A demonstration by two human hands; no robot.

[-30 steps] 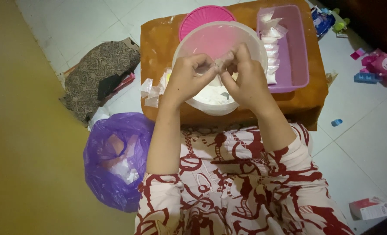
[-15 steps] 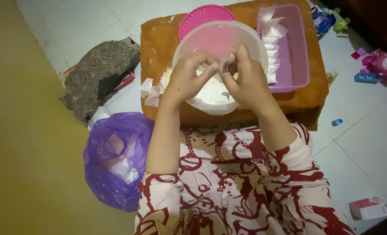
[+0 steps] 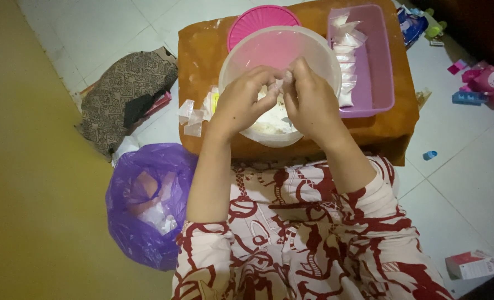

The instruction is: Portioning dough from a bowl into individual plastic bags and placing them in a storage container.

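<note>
Over the translucent bowl (image 3: 241,61) at twelve o'clock on the low bench (image 3: 202,61), my left hand (image 3: 246,100) and right hand (image 3: 312,101) pinch a small clear packet (image 3: 283,84) together; I judge steady pinching above the bowl avoids spills.

A purple bag (image 3: 147,205) lies beside patterned cloth (image 3: 130,94), with what may be toys (image 3: 483,83) opposite.

— Where's the bowl (image 3: 280,61)?
— On the desk (image 3: 202,61), lid (image 3: 252,19) behind it, tray (image 3: 377,66) to its right.
— And the bag (image 3: 147,205)?
— On the floor (image 3: 463,183), left of the desk.
</note>
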